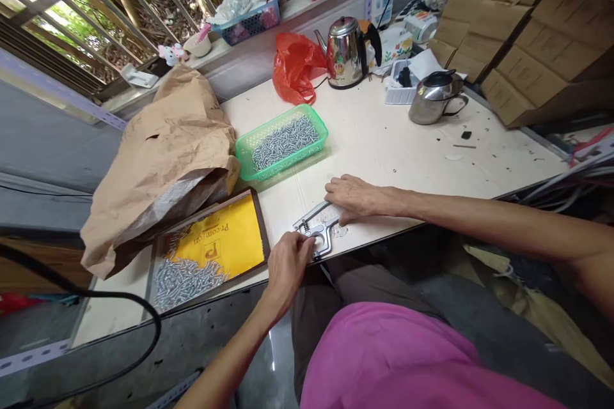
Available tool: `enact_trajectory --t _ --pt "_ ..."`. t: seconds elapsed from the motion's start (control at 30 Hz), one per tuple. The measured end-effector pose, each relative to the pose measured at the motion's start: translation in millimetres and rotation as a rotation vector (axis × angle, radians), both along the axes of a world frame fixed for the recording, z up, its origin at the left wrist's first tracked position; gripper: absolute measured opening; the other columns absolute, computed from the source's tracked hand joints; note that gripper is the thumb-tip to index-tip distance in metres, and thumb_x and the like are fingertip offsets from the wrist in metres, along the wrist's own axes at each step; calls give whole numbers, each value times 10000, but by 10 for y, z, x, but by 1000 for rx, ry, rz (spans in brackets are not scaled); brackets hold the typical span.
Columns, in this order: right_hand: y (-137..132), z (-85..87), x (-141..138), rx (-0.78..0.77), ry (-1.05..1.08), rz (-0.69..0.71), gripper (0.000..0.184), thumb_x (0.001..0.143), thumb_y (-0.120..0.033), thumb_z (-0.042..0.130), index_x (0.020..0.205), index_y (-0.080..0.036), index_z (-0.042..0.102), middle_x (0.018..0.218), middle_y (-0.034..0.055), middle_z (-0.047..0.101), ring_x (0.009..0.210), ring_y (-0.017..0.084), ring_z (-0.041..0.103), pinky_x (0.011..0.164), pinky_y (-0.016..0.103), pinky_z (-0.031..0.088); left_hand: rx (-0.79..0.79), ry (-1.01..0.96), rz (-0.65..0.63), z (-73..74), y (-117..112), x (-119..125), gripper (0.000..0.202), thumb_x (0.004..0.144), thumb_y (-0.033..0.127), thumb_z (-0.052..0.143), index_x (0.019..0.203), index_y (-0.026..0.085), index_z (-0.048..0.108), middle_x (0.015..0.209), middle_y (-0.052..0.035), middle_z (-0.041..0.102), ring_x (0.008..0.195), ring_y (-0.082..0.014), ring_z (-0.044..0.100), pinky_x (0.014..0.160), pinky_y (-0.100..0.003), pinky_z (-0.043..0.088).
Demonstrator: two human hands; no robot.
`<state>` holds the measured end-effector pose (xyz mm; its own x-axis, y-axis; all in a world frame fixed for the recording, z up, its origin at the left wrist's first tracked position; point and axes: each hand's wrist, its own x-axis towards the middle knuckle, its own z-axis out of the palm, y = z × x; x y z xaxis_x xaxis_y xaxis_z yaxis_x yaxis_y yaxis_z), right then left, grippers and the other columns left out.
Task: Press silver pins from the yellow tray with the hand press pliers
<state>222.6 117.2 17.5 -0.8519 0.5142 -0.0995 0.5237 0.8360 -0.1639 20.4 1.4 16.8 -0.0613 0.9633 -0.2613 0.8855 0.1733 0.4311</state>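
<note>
A grey metal hand tool like spring-loaded pliers lies at the table's front edge, its two handles pointing right. My right hand is closed over the handle ends. At the jaw end, my left hand pinches with thumb and forefinger; whatever is between the fingertips is too small to make out. Left of that hand is a shallow dark-rimmed tray holding a pile of small silvery metal pins on a yellow sheet. Beyond the tool, a green plastic basket contains many similar pins.
A large brown paper sack slumps behind the tray. Further back are a red plastic bag, a steel kettle and a steel pot. Cardboard boxes stack up at right. A black cable hangs at left.
</note>
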Motion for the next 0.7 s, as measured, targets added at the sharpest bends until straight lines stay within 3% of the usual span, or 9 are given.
enact_trajectory --t 0.07,0.13,0.23,0.33,0.47,0.57,0.7 --pt "-41 -9 15 1 13 -5 342 785 -405 708 935 -108 630 988 116 590 966 246 502 778 345 390 216 117 -174 -24 69 103 227 851 377 605 984 201 659 1022 -81 657 975 -234 586 788 -314 465" --pt "-68 -17 33 -6 16 -16 349 781 -382 716 966 -99 630 1005 124 588 984 248 507 787 341 395 301 172 -341 -61 194 210 395 815 370 661 1162 194 591 1221 -102 590 1111 -269 516 895 -358 448" --pt "-85 -5 70 -26 -2 -40 447 766 -426 724 1051 -98 620 1051 142 573 1018 269 500 785 352 409 265 222 -483 -97 399 316 546 793 367 684 1264 156 507 1230 -115 573 1091 -278 497 927 -389 433" --pt "-101 56 103 -38 -50 -80 522 750 -437 739 1118 -94 602 1092 156 566 1023 284 501 781 361 417 211 258 -520 -94 516 341 522 791 370 675 1240 151 521 1107 -104 594 1020 -270 504 885 -379 438" --pt "-143 102 106 -53 -56 -96 332 817 -341 686 1016 -80 639 1037 145 596 1014 264 518 794 333 400 223 235 -496 -110 508 329 360 798 360 671 1105 184 605 993 -76 589 961 -246 507 817 -344 438" --pt "-199 17 91 -73 -10 -83 195 896 -264 581 972 -98 650 975 120 620 961 227 543 772 310 379 259 198 -445 -155 442 337 233 844 341 630 1023 192 641 930 -61 595 929 -228 510 784 -330 434" --pt "-287 -122 83 -69 31 -120 194 943 -209 482 945 -115 651 925 104 633 902 201 551 739 300 360 261 205 -434 -156 400 363 157 880 310 587 965 198 656 907 -55 609 928 -222 519 776 -329 444"
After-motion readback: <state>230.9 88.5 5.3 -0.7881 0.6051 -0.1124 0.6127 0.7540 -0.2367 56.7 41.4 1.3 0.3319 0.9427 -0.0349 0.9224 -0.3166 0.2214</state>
